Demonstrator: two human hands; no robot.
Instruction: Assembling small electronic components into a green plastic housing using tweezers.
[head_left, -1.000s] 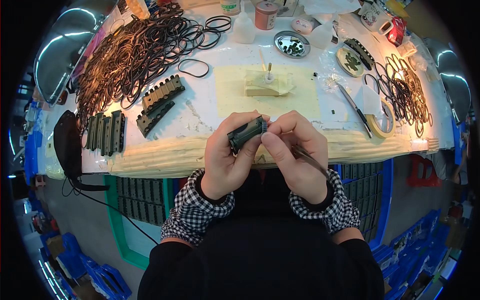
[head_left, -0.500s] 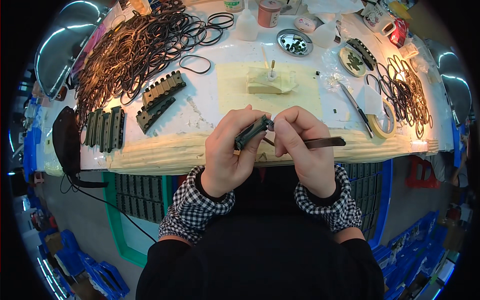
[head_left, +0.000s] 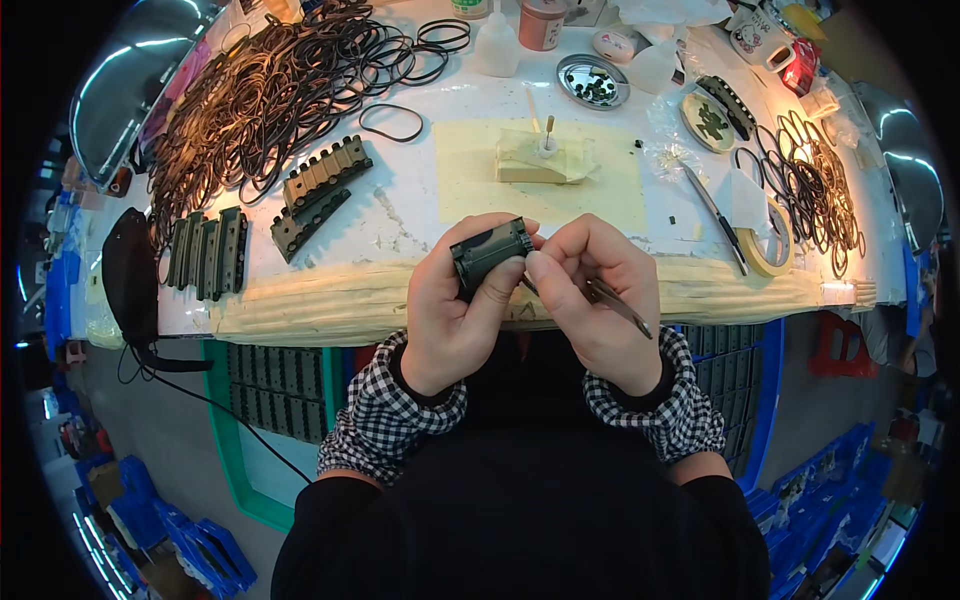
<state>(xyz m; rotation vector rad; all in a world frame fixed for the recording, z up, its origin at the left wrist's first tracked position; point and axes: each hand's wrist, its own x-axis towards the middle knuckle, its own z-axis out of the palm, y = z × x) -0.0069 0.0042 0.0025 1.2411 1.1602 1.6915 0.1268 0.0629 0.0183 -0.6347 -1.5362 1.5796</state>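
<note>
My left hand is closed around a dark green, blocky moulded part, held tilted above the table's front edge. My right hand is closed on dark metal tweezers, whose tail sticks out toward the lower right. The right thumb and fingertips meet at the right end of the green part; whether they pinch something small there is hidden. Beyond my hands, a wrapped block with a small pot and a thin stick in it sits on a yellow sheet.
Rubber bands pile up at the far left, more at the right. Ribbed green parts stand at the left. A metal dish holds small dark pieces. A pen-like knife lies by a tape roll. Trays sit below.
My left hand has turned the green part so that its broader side shows. The tweezers have swung from nearly level to pointing down right, and my right hand has shifted slightly left.
</note>
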